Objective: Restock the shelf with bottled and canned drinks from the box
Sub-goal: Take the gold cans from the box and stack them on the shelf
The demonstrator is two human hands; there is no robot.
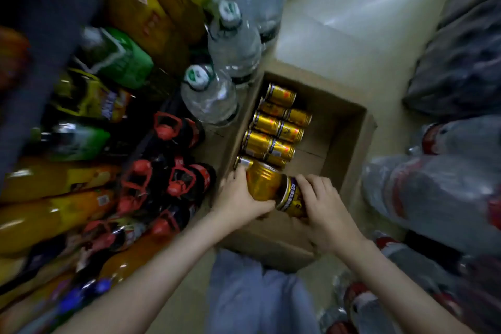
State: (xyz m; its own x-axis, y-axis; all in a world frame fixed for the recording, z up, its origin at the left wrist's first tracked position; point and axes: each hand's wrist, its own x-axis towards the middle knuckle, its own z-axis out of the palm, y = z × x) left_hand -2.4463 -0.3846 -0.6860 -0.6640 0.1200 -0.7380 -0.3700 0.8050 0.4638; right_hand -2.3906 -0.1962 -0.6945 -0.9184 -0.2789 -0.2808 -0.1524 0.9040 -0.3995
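A gold can is gripped by the left hand and a second can by the right hand. They are held touching over the near end of the box. Other cans are laid along its left wall, and water bottles are stood just beside it.

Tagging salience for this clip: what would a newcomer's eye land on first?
The left hand grips a gold can and the right hand a second can, over the near end of the cardboard box. Along its left wall lie rows of cans; clear water bottles stand just left.
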